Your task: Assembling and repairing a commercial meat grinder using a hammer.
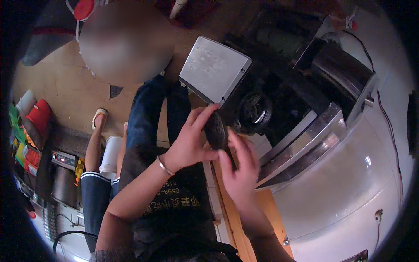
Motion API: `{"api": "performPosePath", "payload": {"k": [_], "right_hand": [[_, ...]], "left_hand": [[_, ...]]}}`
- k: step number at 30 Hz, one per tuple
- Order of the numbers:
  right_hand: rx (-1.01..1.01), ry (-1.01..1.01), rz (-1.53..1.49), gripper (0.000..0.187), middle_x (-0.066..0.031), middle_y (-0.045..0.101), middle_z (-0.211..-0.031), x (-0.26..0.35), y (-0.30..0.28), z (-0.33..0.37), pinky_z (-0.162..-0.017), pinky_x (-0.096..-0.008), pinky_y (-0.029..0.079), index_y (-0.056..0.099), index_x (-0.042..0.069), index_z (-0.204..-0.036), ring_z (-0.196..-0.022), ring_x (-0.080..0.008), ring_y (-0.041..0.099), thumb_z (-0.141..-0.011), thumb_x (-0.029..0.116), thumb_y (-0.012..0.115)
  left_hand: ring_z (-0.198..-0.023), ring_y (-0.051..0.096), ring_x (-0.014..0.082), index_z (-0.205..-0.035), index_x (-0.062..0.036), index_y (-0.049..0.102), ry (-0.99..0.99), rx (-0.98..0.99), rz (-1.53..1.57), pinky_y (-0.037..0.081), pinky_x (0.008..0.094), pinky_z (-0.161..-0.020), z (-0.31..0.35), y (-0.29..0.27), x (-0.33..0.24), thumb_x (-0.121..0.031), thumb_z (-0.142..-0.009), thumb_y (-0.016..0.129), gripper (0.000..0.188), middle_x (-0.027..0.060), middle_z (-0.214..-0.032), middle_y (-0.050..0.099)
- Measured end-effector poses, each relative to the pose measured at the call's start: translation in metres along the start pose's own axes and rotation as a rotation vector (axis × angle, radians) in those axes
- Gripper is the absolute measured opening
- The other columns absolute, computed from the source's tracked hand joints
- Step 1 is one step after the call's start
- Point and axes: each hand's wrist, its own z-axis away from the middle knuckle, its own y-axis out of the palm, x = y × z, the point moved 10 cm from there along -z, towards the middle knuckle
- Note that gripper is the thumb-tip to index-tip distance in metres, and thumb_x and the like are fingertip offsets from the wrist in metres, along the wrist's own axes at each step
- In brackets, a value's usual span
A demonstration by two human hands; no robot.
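A dark, flat, round disc point(215, 132) with a pitted-looking face is held up in front of me, tilted nearly on edge. My left hand point(188, 142) grips it, fingertips at its upper edge and thumb at its lower side. My right hand point(239, 162) is closed round the lower right edge, its fingers slightly blurred. Just beyond the disc is a dark opening with a shiny round metal part point(255, 111). A grey metal box point(215, 70) stands tilted above my left fingertips. Exactly what kind of disc it is does not show.
A curved steel housing point(340, 170) fills the right side, with a metal ledge point(301, 148) and a cable point(390, 131). A bare-legged person in dark shorts point(96, 187) is at the left, beside a white bucket point(112, 153). Colourful packages point(28, 153) lie at the far left.
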Motion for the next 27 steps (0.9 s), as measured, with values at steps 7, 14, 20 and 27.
{"api": "performPosePath", "payload": {"k": [7, 14, 20, 27], "right_hand": [[-0.627, -0.141, -0.057, 0.028, -0.0143, 0.045, -0.113, -0.009, -0.12, 0.021, -0.086, -0.0343, 0.041, 0.045, 0.0, -0.11, -0.106, -0.0227, 0.046, -0.083, 0.006, 0.042], [-0.198, 0.211, -0.565, 0.045, -0.0157, 0.042, -0.118, -0.028, -0.001, 0.015, -0.092, -0.0361, 0.038, 0.035, -0.002, -0.122, -0.11, -0.025, 0.044, -0.081, 0.006, 0.053], [0.045, 0.285, -0.471, 0.044, -0.0165, 0.05, -0.112, -0.069, 0.069, 0.033, -0.084, -0.0302, 0.041, 0.039, -0.004, -0.12, -0.098, -0.0239, 0.052, -0.083, 0.014, 0.055], [0.174, 0.579, -0.369, 0.031, -0.0194, 0.057, -0.094, -0.092, 0.092, 0.09, -0.069, -0.0355, 0.045, 0.049, -0.001, -0.107, -0.081, -0.0299, 0.057, -0.086, 0.021, 0.053]], "left_hand": [[-0.117, 0.037, 0.0185, -0.136, -0.0108, 0.02, -0.174, 0.179, 0.652, 0.033, 0.0348, -0.097, -0.046, 0.046, 0.054, -0.007, -0.053, 0.081, 0.102, 0.006, -0.127, 0.036], [-0.12, 0.035, 0.0203, -0.137, -0.0113, 0.015, -0.227, 0.276, 0.794, 0.035, 0.0368, -0.096, -0.025, 0.039, 0.038, -0.006, -0.054, 0.08, 0.106, 0.0056, -0.13, 0.032], [-0.114, 0.04, 0.0183, -0.131, -0.0054, 0.031, -0.274, 0.469, 0.292, 0.037, 0.0318, -0.095, 0.018, 0.021, 0.031, -0.011, -0.067, 0.074, 0.077, 0.0055, -0.125, 0.039], [-0.098, 0.052, 0.0145, -0.121, -0.0006, 0.044, -0.196, 0.304, 0.192, 0.045, 0.0281, -0.081, -0.052, 0.04, 0.054, -0.009, -0.075, 0.066, 0.051, 0.0086, -0.113, 0.053]]}}
